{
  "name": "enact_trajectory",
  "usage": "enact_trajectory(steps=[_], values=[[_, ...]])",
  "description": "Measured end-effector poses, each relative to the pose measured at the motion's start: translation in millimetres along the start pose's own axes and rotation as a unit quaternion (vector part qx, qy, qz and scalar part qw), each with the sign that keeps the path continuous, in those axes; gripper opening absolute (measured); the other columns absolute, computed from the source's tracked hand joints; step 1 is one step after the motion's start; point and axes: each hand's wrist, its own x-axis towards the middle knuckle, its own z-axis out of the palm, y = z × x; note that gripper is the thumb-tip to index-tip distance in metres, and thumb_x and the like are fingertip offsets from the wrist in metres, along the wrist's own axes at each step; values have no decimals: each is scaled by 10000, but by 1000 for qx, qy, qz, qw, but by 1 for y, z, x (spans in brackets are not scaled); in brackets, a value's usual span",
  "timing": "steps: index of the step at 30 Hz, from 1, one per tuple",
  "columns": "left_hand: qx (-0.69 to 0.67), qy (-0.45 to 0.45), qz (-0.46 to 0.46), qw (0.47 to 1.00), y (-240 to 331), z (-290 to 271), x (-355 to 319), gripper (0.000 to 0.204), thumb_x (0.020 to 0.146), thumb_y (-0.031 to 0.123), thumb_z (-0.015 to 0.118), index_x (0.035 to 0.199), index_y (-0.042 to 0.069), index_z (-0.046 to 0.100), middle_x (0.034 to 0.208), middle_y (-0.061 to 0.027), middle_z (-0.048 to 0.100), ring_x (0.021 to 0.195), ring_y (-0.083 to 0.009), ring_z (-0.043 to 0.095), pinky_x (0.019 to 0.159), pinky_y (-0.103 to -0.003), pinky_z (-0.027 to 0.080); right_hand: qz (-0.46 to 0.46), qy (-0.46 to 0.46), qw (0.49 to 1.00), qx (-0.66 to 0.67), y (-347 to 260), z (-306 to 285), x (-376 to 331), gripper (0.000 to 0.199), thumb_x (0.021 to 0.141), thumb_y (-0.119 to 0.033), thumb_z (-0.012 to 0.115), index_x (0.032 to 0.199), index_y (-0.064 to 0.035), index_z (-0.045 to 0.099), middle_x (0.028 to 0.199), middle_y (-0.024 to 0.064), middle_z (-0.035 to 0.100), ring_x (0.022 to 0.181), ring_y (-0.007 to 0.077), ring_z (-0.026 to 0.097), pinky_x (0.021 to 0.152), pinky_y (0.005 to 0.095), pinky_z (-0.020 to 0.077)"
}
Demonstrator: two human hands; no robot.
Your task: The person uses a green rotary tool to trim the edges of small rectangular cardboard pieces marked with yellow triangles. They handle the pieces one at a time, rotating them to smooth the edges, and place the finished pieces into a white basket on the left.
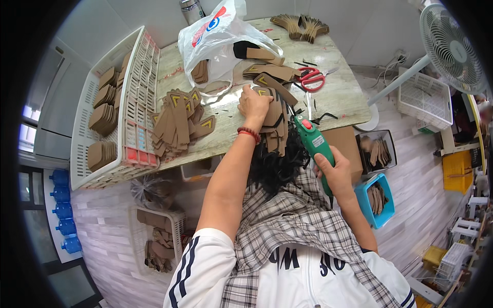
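Note:
My left hand (255,105) lies at the table's near edge, fingers curled onto a stack of brown flat pieces (274,114) with yellow arrow marks. Wrapped around a green handheld power tool (313,136) with a red switch is my right hand (336,169). The tool's thin tip points at the right edge of that stack; whether it touches cannot be told. Black strips (277,167) hang in a tangle below the pieces, over my plaid apron (287,210). Left of my left hand, a fanned heap of similar brown pieces (177,120) rests on the table.
A white crate (141,87) of brown stacks borders the table's left side. Behind my hands are a white plastic bag (210,38), red-handled scissors (311,79) and more brown pieces (300,26). A fan (452,49) stands at right; a blue bin (386,205) sits below.

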Motion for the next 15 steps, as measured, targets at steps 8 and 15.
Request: enact_trajectory(steps=[8,15], values=[[-630,0,-49,775,-5,-35,-11,55,917,82,574,923,42,611,811,0,631,646,-74,542,626,-219,449,-14,-3,1000,0,2,8,5,314,864,-260,687,1018,5,619,679,-4,575,541,41,486,488,204,404],[-677,-44,-81,730,25,-91,-55,47,877,108,653,861,74,624,755,24,632,594,-46,517,535,-188,388,-30,-7,1000,-6,-5,16,4,356,857,-281,697,1044,11,616,666,-12,556,545,40,481,487,210,398]])
